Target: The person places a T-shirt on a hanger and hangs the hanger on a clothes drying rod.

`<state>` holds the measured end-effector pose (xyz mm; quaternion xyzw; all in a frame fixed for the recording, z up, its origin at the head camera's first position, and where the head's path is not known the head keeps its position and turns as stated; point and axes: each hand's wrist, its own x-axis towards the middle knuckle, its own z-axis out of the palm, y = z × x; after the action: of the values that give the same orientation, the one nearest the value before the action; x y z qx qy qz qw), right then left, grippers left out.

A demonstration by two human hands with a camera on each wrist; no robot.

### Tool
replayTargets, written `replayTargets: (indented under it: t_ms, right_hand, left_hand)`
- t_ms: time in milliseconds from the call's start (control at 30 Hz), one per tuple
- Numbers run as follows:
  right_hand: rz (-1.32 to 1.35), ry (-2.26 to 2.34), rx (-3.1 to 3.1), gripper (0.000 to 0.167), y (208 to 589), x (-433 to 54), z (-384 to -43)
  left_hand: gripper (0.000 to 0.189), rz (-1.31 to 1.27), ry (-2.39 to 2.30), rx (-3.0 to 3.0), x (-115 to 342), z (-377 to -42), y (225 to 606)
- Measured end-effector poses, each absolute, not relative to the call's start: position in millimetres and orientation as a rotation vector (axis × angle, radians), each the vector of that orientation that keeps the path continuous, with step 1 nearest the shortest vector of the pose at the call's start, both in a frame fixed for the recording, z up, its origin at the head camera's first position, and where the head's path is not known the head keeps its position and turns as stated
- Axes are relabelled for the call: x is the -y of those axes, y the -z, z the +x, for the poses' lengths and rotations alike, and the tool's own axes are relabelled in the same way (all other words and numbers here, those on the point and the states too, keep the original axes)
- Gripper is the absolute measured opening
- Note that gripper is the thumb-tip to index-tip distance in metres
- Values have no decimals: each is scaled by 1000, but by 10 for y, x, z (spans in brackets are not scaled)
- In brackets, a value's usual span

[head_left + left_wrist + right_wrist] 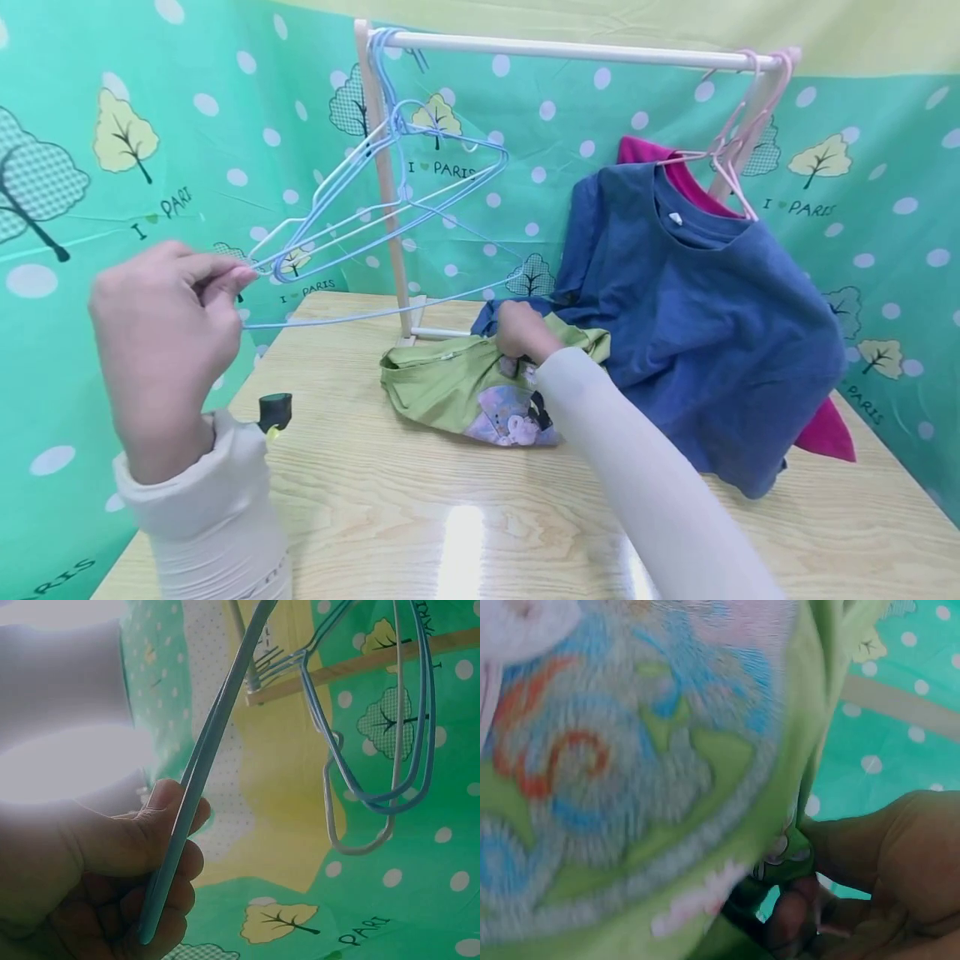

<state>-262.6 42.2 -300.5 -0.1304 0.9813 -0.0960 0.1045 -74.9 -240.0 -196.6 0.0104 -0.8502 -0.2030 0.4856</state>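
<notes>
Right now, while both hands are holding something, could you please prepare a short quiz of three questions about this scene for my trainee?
1. Which hand grips the green shirt?
2. True or false: the blue shirt hangs from the rack.
3. Fill in the missing word: the left hand pinches a light-blue ____.

Key:
1. The right hand.
2. True.
3. hanger.
</notes>
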Motion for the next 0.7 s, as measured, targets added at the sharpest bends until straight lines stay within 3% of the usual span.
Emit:
replayTargets:
  t_ms: [233,467,633,700]
  right_hand:
    - [-246,408,-2847,34,2913,-626,-2710]
    - [-145,996,-2728,41,2943,-852,-2735]
    - [-234,1101,-2798,15,2969,-951,-2725]
    - [-296,1074,-2844,14,2969,-970,-2722]
  left_hand:
    - [13,-33,433,2079,2486,-727,1971]
    - [12,-96,390,2107,2527,-735,1984]
    - [9,-134,361,2127,2529,-751,1986]
    - [8,-138,358,2133,2532,-759,1988]
